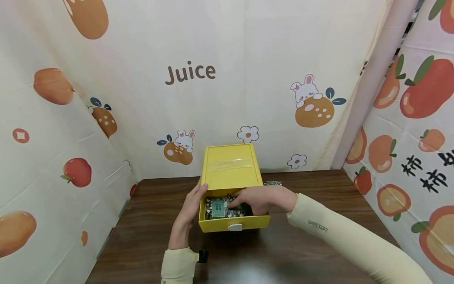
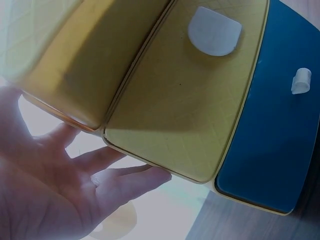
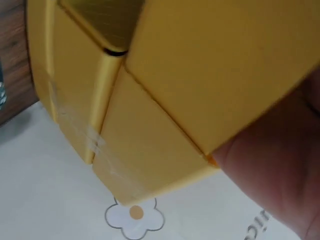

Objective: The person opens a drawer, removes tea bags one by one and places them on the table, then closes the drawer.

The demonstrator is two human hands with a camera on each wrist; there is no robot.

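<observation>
A small yellow drawer cabinet (image 1: 232, 165) stands on the table, its top drawer (image 1: 218, 225) pulled out toward me. In the drawer lie patterned dark-and-white packets, one with a teal label (image 1: 218, 208). My right hand (image 1: 260, 199) reaches over the drawer's right wall, its index finger straight and touching the packets; the drawer wall hides its other fingers. My left hand (image 1: 189, 207) is against the cabinet's left side, and the left wrist view shows its fingers stretched out along the side edge. Below the yellow fronts sits a blue drawer front (image 2: 272, 110).
Another patterned packet (image 1: 273, 183) lies on the dark wooden table (image 1: 156, 225), just right of the cabinet. Fruit-printed cloth (image 1: 227, 98) hangs behind and on both sides. A white drawer knob (image 1: 235, 227) juts from the open drawer's front.
</observation>
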